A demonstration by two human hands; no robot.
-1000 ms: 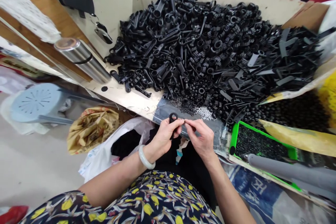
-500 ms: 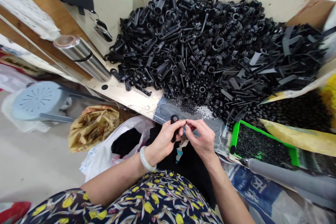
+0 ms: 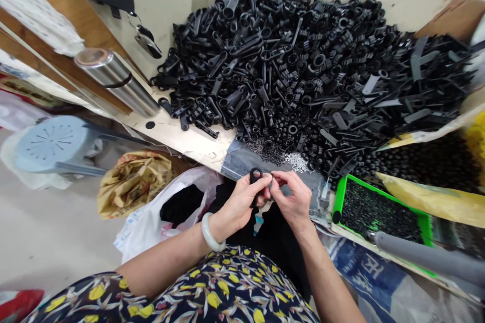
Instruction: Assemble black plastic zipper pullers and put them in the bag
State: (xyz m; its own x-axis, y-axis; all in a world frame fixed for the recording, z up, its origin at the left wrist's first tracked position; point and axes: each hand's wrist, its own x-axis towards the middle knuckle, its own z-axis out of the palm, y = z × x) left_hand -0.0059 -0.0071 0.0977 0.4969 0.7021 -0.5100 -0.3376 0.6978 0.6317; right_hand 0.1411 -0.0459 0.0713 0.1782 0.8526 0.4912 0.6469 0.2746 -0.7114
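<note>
My left hand (image 3: 245, 199) is closed round a black ring-ended plastic part (image 3: 255, 173), whose ring sticks up above the thumb. Close beside it, my right hand (image 3: 291, 197) pinches with thumb and index finger near the left thumb tip; whatever is between those fingertips is too small to make out. Just beyond the hands, on a dark mat (image 3: 239, 158), lie small silver pins (image 3: 297, 162) and tiny black pieces (image 3: 270, 152). A large heap of black plastic parts (image 3: 261, 60), many with ring ends, rises behind them.
To the right sits a green tray (image 3: 338, 197) of small black pieces, with a grey cylindrical tool (image 3: 420, 250) in front. A steel flask (image 3: 117, 81) stands at the left. Below are a brown bag (image 3: 132, 186), a white bag (image 3: 142, 227) and a blue stool (image 3: 53, 144).
Both hands have shifted slightly right and remain close together. The left still holds the ring-ended part, its ring turned a little more into view. The grey tool's tip has shifted in the picture.
</note>
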